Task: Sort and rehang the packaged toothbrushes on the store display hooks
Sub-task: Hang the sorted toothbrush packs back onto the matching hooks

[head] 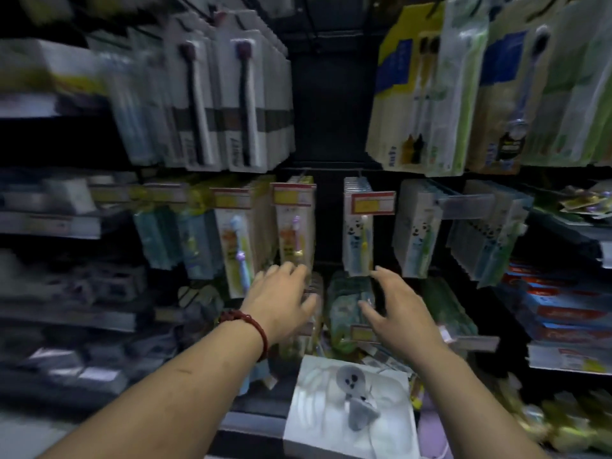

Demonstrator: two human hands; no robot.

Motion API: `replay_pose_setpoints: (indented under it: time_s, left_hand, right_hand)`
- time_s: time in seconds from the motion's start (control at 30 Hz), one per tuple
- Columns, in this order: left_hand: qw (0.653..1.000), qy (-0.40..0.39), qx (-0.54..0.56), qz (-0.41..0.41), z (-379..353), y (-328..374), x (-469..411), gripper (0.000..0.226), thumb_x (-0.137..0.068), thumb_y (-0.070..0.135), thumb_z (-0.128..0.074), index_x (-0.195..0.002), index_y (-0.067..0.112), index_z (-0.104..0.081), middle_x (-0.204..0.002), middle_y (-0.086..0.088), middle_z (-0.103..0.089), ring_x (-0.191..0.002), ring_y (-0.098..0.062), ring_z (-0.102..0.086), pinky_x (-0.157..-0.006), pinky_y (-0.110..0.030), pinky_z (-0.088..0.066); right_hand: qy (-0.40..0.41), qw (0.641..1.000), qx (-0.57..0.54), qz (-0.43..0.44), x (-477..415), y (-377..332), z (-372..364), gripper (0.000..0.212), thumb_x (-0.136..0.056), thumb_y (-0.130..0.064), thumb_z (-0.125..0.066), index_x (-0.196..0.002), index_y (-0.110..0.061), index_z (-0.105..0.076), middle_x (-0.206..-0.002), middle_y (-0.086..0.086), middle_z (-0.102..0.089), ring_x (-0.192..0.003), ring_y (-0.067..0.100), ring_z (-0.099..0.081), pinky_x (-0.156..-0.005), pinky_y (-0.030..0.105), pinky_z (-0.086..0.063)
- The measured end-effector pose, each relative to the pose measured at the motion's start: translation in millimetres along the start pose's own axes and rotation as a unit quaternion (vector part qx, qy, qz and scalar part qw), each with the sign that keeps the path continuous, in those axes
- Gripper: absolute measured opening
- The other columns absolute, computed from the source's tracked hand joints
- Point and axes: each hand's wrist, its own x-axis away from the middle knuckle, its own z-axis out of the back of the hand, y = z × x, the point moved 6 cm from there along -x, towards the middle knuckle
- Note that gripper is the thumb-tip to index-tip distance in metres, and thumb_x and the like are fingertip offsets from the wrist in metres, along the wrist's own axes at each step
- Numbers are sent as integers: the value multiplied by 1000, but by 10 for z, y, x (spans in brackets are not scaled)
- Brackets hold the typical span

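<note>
Packaged toothbrushes hang in rows on display hooks. In the middle row hang a pack with a blue-and-purple brush (239, 240), a pack with a pink brush (295, 226) and a panda-print pack (357, 233). Below them hangs a greenish pack (347, 303). My left hand (281, 301), with a red bead bracelet at the wrist, reaches in under the pink-brush pack, fingers spread and holding nothing. My right hand (400, 309) hovers beside the greenish pack, fingers loosely curved and empty. The picture is blurred.
The top row holds white packs with dark brushes (228, 104) and yellow-green packs (427, 94). A white box with a grey figure (351, 405) lies at the bottom. Blue and red boxes (563, 313) are stacked on the right shelves, grey boxes (66, 286) on the left.
</note>
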Motion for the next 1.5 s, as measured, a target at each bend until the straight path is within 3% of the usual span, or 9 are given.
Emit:
replay_pose_setpoints:
  time_s: [0.27,0.37,0.47,0.6,0.77,0.9,1.1,1.33,1.5]
  left_hand:
    - [986,38,105,127,298,-1083,531,49,-104,53,-47,-141,22,-51,-139,-2,-57,-130,-25,-54,-107,-43,-45]
    - [968,70,187,154,275,-1339,623,48,-103,48,-53,-144,21,-51,-143,-1,-56,-131,-21,-54,-109,-41,-46]
    - [945,116,255,172,190,-1476,592,44,-101,42,-60,-141,25,-52,-144,5,-56,-134,-15,-53,-111,-36,-46]
    - [913,176,320,184,58,-1580,339,45,-102,37,-61,-145,30,-48,-147,11,-52,-135,-4,-46,-109,-25,-37]
    - [832,224,460,215,-149,-1685,-55,56,-99,42,-65,-150,34,-43,-154,12,-47,-143,-9,-44,-118,-36,-39]
    - [779,219,554,196,-263,-1722,-303,68,-93,54,-69,-152,38,-39,-155,16,-46,-144,-6,-44,-119,-36,-38]
    - [740,169,630,166,-469,-1709,-505,108,-62,87,-74,-155,48,-35,-151,21,-52,-140,-2,-49,-121,-45,-38]
    - [731,159,649,138,-494,-1625,-629,82,-72,64,-76,-144,33,-50,-132,13,-70,-124,-6,-65,-115,-46,-46]
    - [711,176,665,147,-454,-1655,-719,81,-79,44,-86,-147,28,-47,-120,14,-76,-112,-5,-72,-95,-30,-59]
  right_hand:
    - [-58,988,-129,58,-18,-1187,-488,59,-100,-46,-58,-153,-26,-40,-156,-9,-43,-136,12,-49,-110,27,-40]
    - [-32,978,-204,26,-121,-1361,-639,55,-100,-44,-60,-150,-28,-45,-153,-9,-48,-135,12,-50,-110,32,-43]
    - [-2,955,-295,-12,-226,-1500,-861,49,-100,-38,-61,-147,-30,-48,-149,-10,-52,-137,10,-48,-114,39,-44]
    - [25,941,-335,-32,-490,-1598,-1151,48,-103,-35,-55,-150,-29,-45,-152,-12,-48,-140,6,-43,-116,33,-39]
    - [28,927,-370,-48,-790,-1574,-1408,55,-103,-46,-51,-154,-34,-37,-156,-16,-40,-142,0,-36,-115,26,-33]
    - [19,902,-421,-90,-959,-1556,-1556,55,-102,-55,-46,-153,-38,-34,-154,-8,-47,-142,9,-42,-118,39,-37]
    - [10,870,-482,-107,-1130,-1654,-1663,58,-104,-61,-32,-158,-42,-23,-160,-13,-38,-146,6,-35,-119,32,-31]
    - [-14,853,-506,-129,-1294,-1751,-1760,62,-78,-92,-22,-138,-75,-18,-164,-16,-33,-148,9,-36,-122,43,-32]
    - [-18,837,-528,-140,-1453,-1682,-1709,72,-87,-83,-30,-154,-56,-23,-160,-18,-38,-145,10,-40,-121,42,-33]
